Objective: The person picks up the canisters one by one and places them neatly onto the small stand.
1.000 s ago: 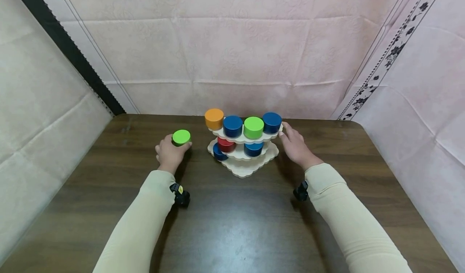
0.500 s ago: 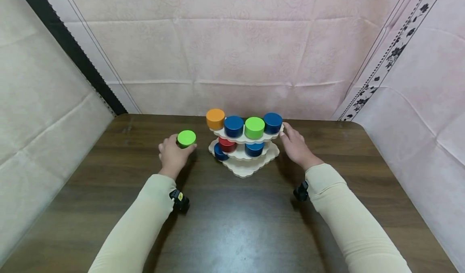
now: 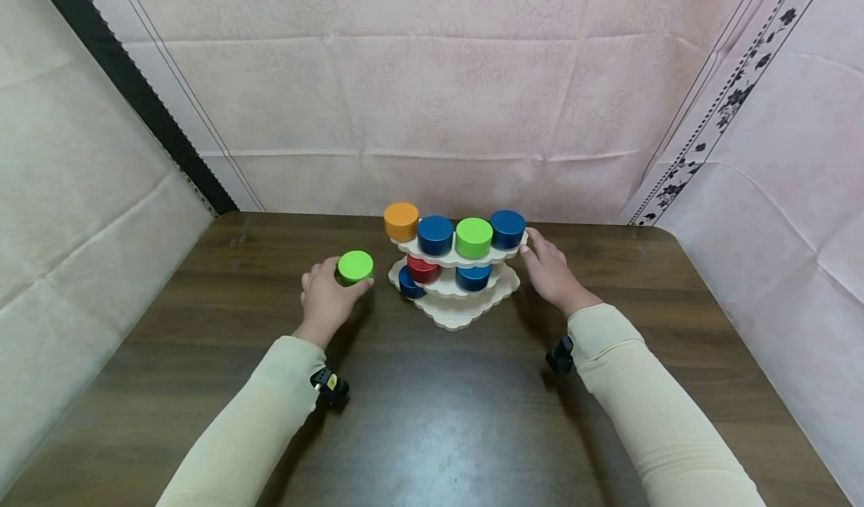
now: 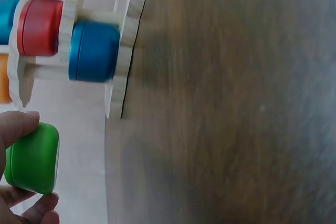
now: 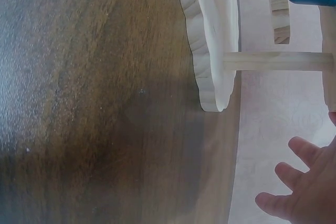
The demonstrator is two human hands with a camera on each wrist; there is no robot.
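stand (image 5: 210,40) cut off, table (image 4: 236,103) blurred

Two hands were in view, the left hand (image 3: 326,295) and the right hand (image 3: 551,273); one tiered wooden stand (image 3: 456,278) stood on one worktop (image 3: 432,409); the cylinders numbered eight: four blue (image 3: 435,235), two green (image 3: 355,266), one orange (image 3: 401,221), one red (image 3: 423,268); the stand showed three scalloped tiers.

green disc (image 3: 355,265), pale wood rack (image 3: 459,306)
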